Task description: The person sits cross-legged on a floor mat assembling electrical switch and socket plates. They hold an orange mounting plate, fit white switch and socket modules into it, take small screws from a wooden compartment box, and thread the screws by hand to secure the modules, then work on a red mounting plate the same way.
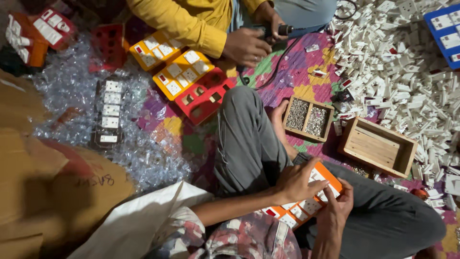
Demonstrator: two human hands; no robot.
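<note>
An orange switch panel [330,184] fitted with white switches and sockets rests on my lap, over grey trousers. My left hand [298,181] lies on top of it with the fingers pressing on the white modules. My right hand [337,205] grips the panel's near right edge from below. Much of the panel is hidden under both hands.
A two-part wooden tray of screws [307,118] and an empty wooden box [378,146] sit beyond my knee. White switch parts [397,72] are heaped at the right. Another person in a yellow sleeve [182,21] holds a power screwdriver [280,30]. Yellow panels [177,72], a red panel [203,98] and plastic wrappers [72,91] lie left.
</note>
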